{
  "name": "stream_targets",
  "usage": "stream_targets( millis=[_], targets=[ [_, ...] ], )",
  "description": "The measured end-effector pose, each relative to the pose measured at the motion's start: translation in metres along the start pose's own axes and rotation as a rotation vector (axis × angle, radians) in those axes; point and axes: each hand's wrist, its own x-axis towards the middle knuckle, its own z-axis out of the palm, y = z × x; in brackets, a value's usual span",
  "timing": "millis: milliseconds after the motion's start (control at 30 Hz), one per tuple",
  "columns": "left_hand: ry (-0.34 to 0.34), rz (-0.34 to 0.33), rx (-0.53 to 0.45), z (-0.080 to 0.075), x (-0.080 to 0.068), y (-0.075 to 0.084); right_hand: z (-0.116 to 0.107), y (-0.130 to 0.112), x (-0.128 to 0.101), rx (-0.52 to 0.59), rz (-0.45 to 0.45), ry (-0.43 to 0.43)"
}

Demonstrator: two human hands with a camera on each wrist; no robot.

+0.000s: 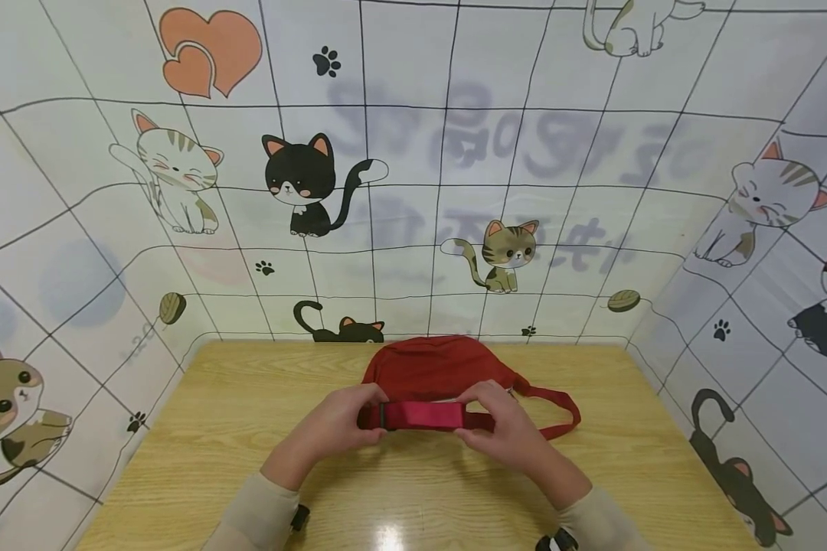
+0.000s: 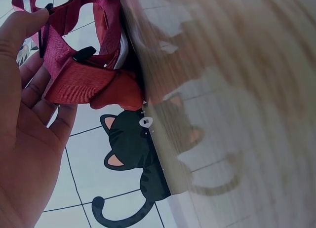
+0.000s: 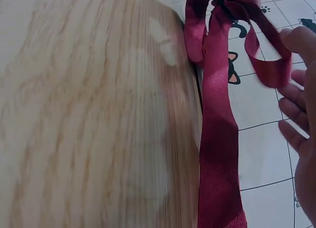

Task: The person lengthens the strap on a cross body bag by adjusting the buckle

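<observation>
A red waist bag (image 1: 434, 363) lies at the back of the table, and both hands are in front of it on its strap (image 1: 423, 415). The left hand (image 1: 334, 421) pinches the strap's left end beside a dark slider (image 1: 382, 415). On the other side, the right hand (image 1: 506, 428) holds the strap between thumb and fingers. In the left wrist view, the webbing (image 2: 81, 82) loops past the fingers with a black plastic piece (image 2: 85, 54) on it. A long run of strap (image 3: 219, 104) hangs beside the right hand (image 3: 303, 99) in the right wrist view.
Another loop of the strap (image 1: 568, 405) lies on the wooden table (image 1: 200, 459) to the right of the bag. White walls (image 1: 413, 153) with grid lines and cartoon cats rise behind the table and on both sides.
</observation>
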Motion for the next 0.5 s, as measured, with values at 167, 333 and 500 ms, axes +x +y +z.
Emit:
stream_targets(
  millis=[167,333,500],
  targets=[
    [-0.001,-0.006,0.006,0.001,0.001,0.000,0.002,0.002,-0.003,-0.124,0.156,-0.113],
    [-0.009,-0.017,0.002,0.001,0.001,0.000,0.009,0.010,-0.007,-0.261,0.215,-0.163],
    [-0.012,-0.018,0.006,0.001,0.002,0.001,0.016,0.018,-0.010,-0.267,0.230,-0.194]
  ],
)
